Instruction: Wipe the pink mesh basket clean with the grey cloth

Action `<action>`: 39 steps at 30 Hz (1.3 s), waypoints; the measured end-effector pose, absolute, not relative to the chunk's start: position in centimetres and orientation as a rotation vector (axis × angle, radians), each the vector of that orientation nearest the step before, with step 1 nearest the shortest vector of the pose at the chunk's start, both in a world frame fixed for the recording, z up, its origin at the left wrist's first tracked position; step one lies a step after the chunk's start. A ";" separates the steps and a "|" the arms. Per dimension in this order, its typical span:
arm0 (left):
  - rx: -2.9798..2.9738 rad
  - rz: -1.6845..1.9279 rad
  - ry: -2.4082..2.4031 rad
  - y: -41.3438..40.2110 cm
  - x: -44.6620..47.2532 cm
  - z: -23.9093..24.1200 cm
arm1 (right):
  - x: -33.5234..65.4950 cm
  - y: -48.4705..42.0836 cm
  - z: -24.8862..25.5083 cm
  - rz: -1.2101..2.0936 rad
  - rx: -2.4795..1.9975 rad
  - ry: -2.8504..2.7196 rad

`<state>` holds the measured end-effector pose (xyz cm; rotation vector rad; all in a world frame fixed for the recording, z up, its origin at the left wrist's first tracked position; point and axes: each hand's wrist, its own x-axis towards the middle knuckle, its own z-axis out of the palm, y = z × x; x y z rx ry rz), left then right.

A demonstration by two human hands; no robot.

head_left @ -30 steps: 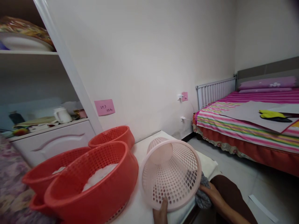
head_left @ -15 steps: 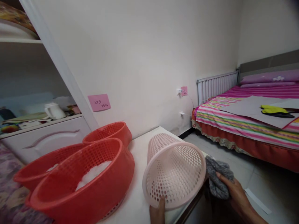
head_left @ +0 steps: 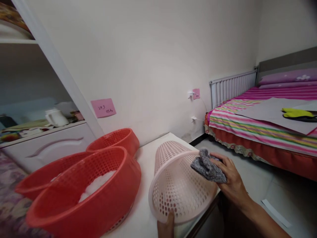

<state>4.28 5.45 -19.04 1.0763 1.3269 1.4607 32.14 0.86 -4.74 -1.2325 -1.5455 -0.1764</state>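
A pale pink perforated basket [head_left: 173,178] lies on its side on the white table [head_left: 146,211], its mouth facing me. My left hand [head_left: 166,227] grips its lower rim at the bottom edge of the picture. Only part of that hand shows. My right hand [head_left: 231,180] is closed on a grey knitted cloth [head_left: 207,168] and holds it against the upper right of the basket's rim.
Three red perforated baskets [head_left: 84,191] crowd the left of the table, one holding something white. A white cabinet with a jug [head_left: 55,117] stands at the left. A bed with a striped cover [head_left: 260,129] and a radiator [head_left: 231,90] are at the right across tiled floor.
My right hand has lifted the grey cloth from low beside the table up onto the pink basket's rim. My left hand has stayed on the lower rim.
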 end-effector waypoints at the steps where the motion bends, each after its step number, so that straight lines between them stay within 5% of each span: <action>1: 1.068 1.450 1.325 5.4 4.3 -19.0 | 32.5 0.8 -6.6 -0.149 -1.259 -1.531; 7: 1.114 1.473 1.379 4.6 4.8 -18.2 | 32.0 -0.6 -17.5 0.325 -1.364 -1.280; 12: 1.087 1.444 1.378 4.1 5.0 -17.5 | 29.0 -1.3 -21.2 0.617 -1.248 -1.300; 24: 1.107 1.453 1.369 4.7 4.7 -19.0 | 33.8 -2.4 -13.8 0.427 -1.298 -1.131; 33: 1.094 1.461 1.355 4.1 5.0 -18.2 | 27.7 -1.2 -22.1 0.802 -1.184 -1.189; 39: 1.051 1.411 1.326 3.7 5.1 -17.2 | 29.0 -1.1 -19.2 0.721 -1.242 -1.135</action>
